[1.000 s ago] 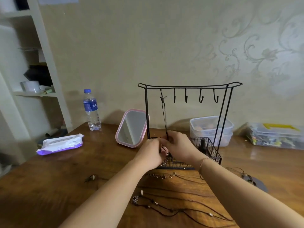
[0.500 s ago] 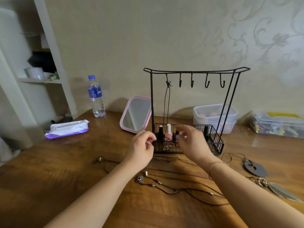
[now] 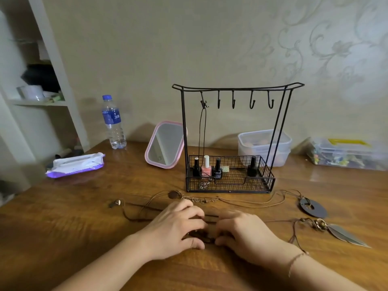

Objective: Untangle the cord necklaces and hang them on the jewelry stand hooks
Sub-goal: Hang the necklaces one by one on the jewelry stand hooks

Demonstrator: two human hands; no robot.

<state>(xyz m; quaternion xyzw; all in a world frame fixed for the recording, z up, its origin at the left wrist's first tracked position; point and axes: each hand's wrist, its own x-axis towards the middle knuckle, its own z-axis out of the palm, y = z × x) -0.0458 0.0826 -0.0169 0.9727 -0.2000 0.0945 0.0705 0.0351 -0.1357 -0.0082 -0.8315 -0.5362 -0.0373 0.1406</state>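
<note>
The black wire jewelry stand rises at the back of the wooden table. One dark cord necklace hangs from its leftmost hook. My left hand and right hand lie close together in front of the stand, fingers curled on a tangled dark cord necklace on the table. A brown cord necklace with a round pendant lies beyond them. A disc pendant necklace and a feather pendant necklace lie to the right.
Nail polish bottles stand in the stand's basket. A pink mirror, a water bottle and a wipes pack are at the left. Plastic boxes sit at the back right. A white shelf borders the left.
Both hands have left the necklace hanging on the stand and dropped toward me onto the dark cord tangle on the table. The view has tilted down.
</note>
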